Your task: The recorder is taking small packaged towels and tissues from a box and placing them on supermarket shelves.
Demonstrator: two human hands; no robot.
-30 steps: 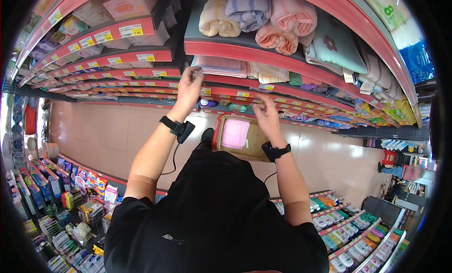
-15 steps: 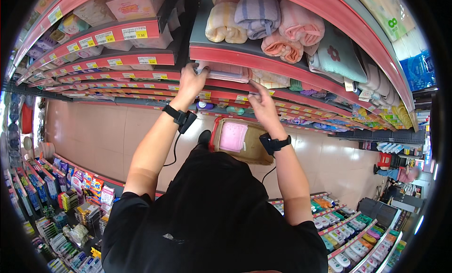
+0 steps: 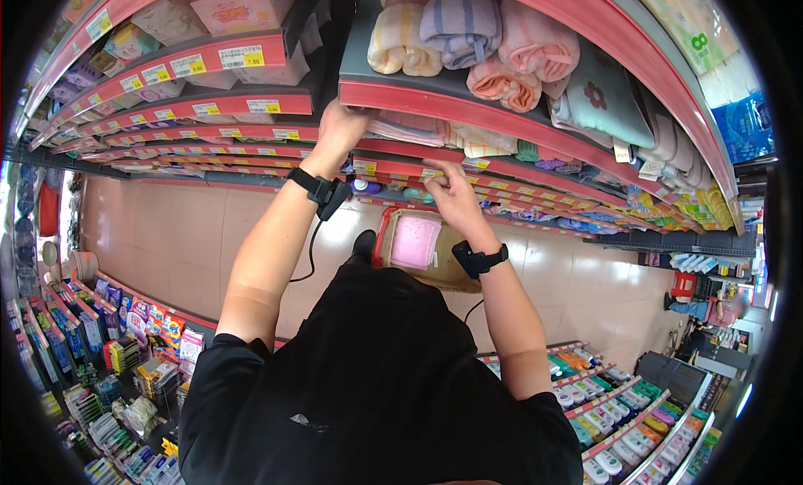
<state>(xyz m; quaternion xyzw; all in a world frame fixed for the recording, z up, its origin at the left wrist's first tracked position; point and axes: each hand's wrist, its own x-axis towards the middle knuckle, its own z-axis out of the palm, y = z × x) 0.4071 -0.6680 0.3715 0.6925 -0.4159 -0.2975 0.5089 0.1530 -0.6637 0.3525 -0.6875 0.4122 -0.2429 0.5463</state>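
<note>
My left hand reaches in under the upper shelf's red front edge, at the left end of a stack of folded pink towels. Its fingers are hidden there, so what they grip does not show. Off the shelf, my right hand holds nothing, its fingers apart in front of the lower shelf edges. White towels with yellow stripes lie to the right of the pink stack. Below my hands, a folded pink towel rests in a brown basket on the floor.
Rolled towels in yellow, blue and pink fill the upper shelf. Boxed packages stand on the shelves to the left. Behind me are racks of bottles and packets. A person is far right.
My left hand has gone deeper under the upper shelf. My right hand has drawn back from the pink towels and moved lower. The pink stack now sits farther in.
</note>
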